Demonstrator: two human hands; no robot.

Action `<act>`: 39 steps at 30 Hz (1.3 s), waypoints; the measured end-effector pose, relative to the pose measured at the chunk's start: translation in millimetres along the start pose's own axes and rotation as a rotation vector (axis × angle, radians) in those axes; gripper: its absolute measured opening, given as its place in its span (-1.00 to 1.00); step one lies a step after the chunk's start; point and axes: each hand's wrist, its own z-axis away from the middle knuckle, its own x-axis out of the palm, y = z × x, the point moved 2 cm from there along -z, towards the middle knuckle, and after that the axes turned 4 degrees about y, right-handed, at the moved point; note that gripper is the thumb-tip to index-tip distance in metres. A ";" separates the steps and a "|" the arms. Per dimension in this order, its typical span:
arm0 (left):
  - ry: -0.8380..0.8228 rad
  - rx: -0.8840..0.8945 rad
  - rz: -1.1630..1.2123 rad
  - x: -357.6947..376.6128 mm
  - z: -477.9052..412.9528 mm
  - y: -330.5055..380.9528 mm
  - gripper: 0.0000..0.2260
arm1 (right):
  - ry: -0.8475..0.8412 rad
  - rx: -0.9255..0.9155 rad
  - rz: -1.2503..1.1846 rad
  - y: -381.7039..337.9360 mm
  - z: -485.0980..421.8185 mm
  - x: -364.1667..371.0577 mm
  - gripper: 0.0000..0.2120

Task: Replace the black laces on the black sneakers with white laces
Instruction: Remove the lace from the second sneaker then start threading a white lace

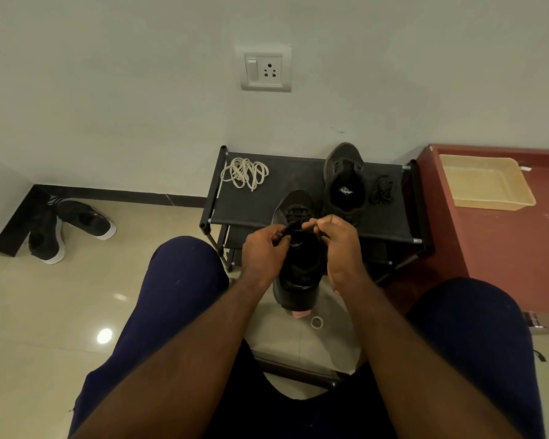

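A black sneaker is held up between my knees, its toe resting on the front edge of the black fabric shoe rack. My left hand pinches the black lace at the left of the tongue. My right hand pinches the lace at the right. A second black sneaker without laces stands on the rack, toe toward the wall. A bundle of black lace lies to its right. The coiled white laces lie at the rack's back left.
A maroon cabinet with a beige tray stands right of the rack. Another pair of black, white-soled shoes lies in the floor corner at left. A small ring lies on the tiles below the held sneaker. A wall socket is above.
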 end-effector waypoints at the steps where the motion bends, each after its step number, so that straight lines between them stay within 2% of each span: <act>1: -0.001 0.007 -0.011 0.5 0.6 0.8 -0.84 | 0.014 -0.045 0.093 0.5 -0.3 -0.8 -0.70; 5: -0.001 0.014 -0.045 -0.1 1.0 1.6 -0.83 | 0.038 -0.266 0.906 11.9 -6.9 2.1 -0.69; 6: -0.003 0.011 -0.037 0.0 0.8 0.8 -0.84 | 0.033 -0.281 1.034 12.0 -6.5 3.5 -0.74; 8: -0.009 0.008 -0.019 -0.2 1.1 0.0 -0.85 | -0.003 -0.292 1.186 7.6 -2.9 7.3 -0.85; 12: -0.015 0.011 0.003 -0.9 2.7 1.5 -0.86 | -0.046 -0.339 1.407 0.5 2.7 14.7 -0.72; 15: -0.021 0.019 -0.005 -1.1 3.3 1.3 -0.87 | -0.060 -0.312 1.373 1.8 0.2 15.3 -0.79; 23: -0.007 0.023 -0.020 -0.2 1.6 0.5 -0.88 | -0.018 -0.239 0.912 10.7 -4.4 5.1 -0.85; 25: -0.001 0.020 -0.035 -0.1 1.2 0.7 -0.84 | -0.002 -0.235 0.731 8.0 -2.8 5.2 -0.85; 29: 0.009 0.026 -0.040 -1.5 0.0 0.7 -0.81 | -0.057 -0.066 0.186 -4.8 5.9 6.2 -0.80; 31: 0.014 0.025 -0.040 -1.8 0.0 0.7 -0.82 | -0.031 -0.052 0.087 -7.7 5.6 5.1 -0.81; 33: 0.017 0.013 -0.047 -1.7 0.0 1.1 -0.81 | 0.053 -0.067 0.157 -8.7 3.3 4.3 -0.83; 35: 0.015 0.010 -0.052 -1.6 0.6 1.5 -0.81 | 0.093 -0.105 0.348 -7.8 0.1 5.3 -0.80; 37: 0.003 0.011 -0.046 -1.8 1.4 1.4 -0.81 | 0.053 -0.171 0.643 -5.5 -0.6 8.7 -0.79; 39: -0.003 0.007 -0.031 -2.1 1.7 0.0 -0.84 | -0.015 -0.200 0.931 -1.1 1.3 12.9 -0.90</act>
